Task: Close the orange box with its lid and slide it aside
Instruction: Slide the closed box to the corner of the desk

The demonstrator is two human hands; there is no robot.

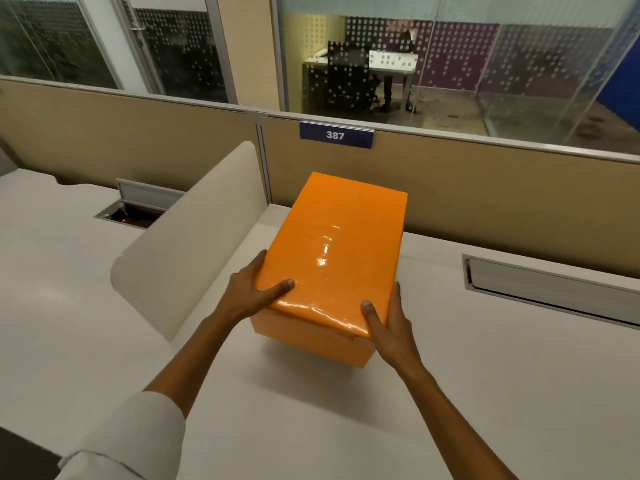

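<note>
An orange box (311, 339) stands on the white desk (450, 393), long side pointing away from me. Its glossy orange lid (332, 247) lies on top and covers the opening. The lid's near edge sits slightly raised over the box's front wall. My left hand (254, 291) grips the lid's near left corner, thumb on top and fingers down the side. My right hand (388, 323) grips the near right corner the same way. Both forearms reach in from below.
A cream curved divider (194, 244) stands just left of the box. A beige partition with a "387" label (336, 135) runs behind it. A cable slot (550, 289) is set into the desk at the right, another hatch (138, 209) at the left.
</note>
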